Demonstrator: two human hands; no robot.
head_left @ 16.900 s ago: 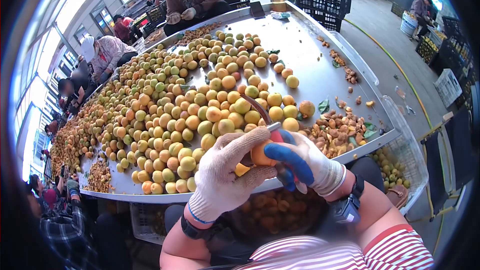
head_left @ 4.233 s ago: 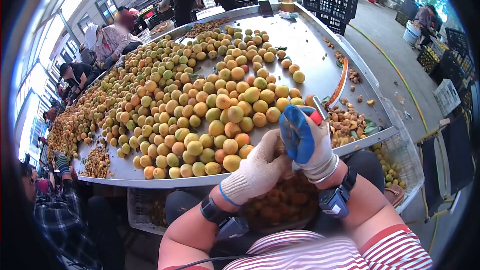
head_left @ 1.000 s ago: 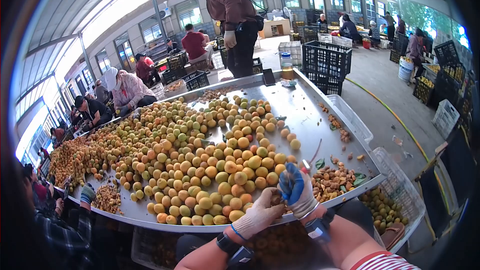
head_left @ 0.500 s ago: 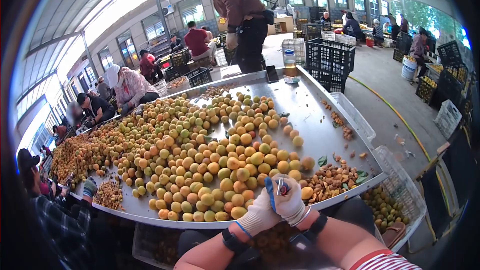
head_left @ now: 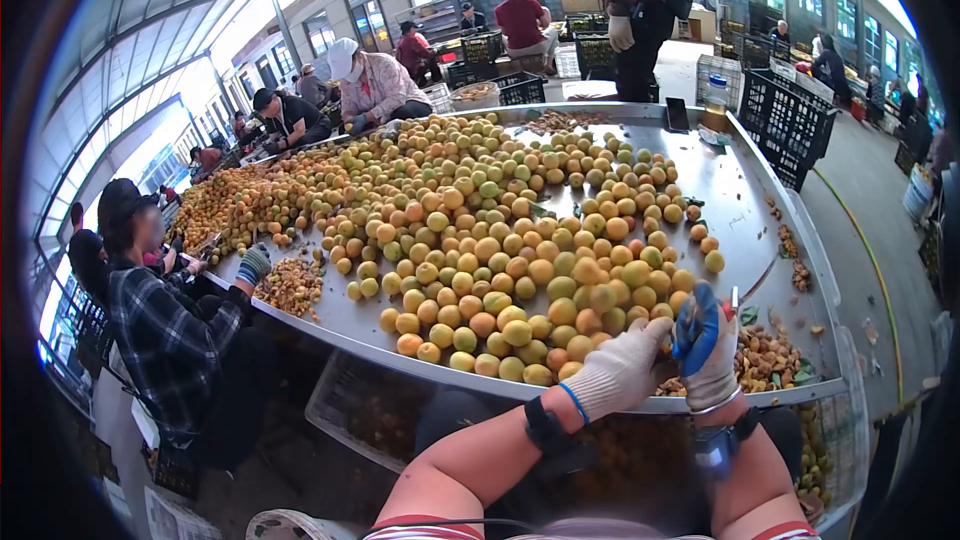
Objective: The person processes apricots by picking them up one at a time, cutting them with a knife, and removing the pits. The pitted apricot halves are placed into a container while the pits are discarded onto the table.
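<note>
Many yellow-orange fruits (head_left: 480, 280) lie heaped on a metal table (head_left: 745, 175). At the near edge, my left hand (head_left: 622, 368), in a white glove, has its fingers closed beside the fruits; what they hold, if anything, is hidden. Close to its right, my right hand (head_left: 708, 340), in a white glove with blue-coated fingers, is curled around a small tool (head_left: 734, 300) whose metal end points up. A gap separates the hands. A pile of split fruit pieces (head_left: 770, 360) lies right of my right hand.
A co-worker in a plaid shirt (head_left: 175, 335) sits at the left by another pile of pieces (head_left: 292, 285). Beyond the far edge, a person stands near black crates (head_left: 788, 125). A phone (head_left: 678, 115) and a jar (head_left: 716, 100) rest at the back corner.
The view has turned left, so the table appears further right. My hands, together before, have moved apart, and the blue fingers of my right hand now show.
</note>
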